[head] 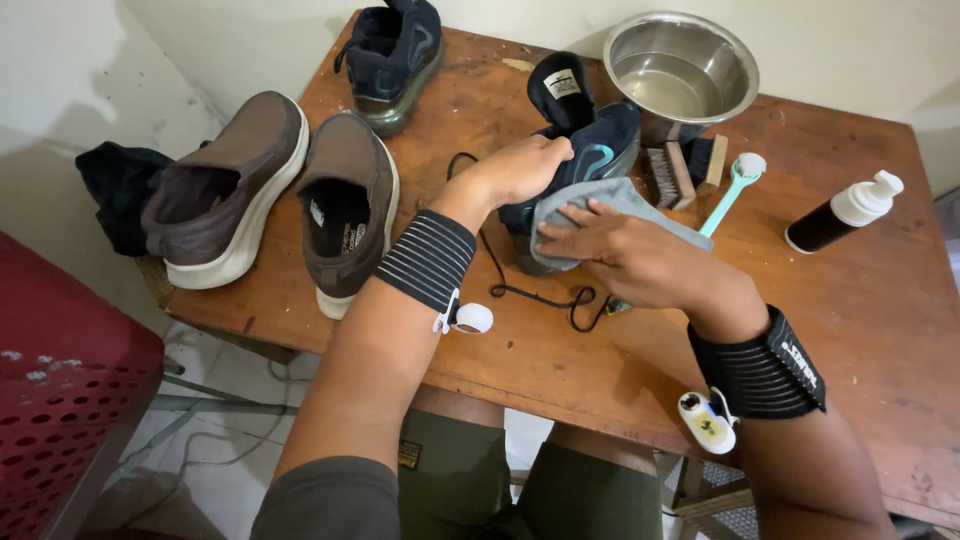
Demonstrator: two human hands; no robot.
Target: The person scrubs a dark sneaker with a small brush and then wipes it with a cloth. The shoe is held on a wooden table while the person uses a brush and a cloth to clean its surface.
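Note:
A dark navy sneaker [592, 135] with a teal stripe stands on the wooden table [850, 300], its tongue pulled up. My left hand [520, 170] grips its side at the opening. My right hand [625, 250] presses a grey cloth [625, 197] against the near side of the sneaker. A loose black lace [520, 290] trails over the table below the shoe. Both wrists wear black striped bands with small white devices.
A second navy sneaker [392, 55] sits at the far edge. Two brown slip-on shoes [280, 190] lie at the left. A steel bowl [680, 65], wooden brushes [672, 172], a teal brush [735, 185] and a dark pump bottle [842, 212] are at the right. A red crate [60, 400] is at the left.

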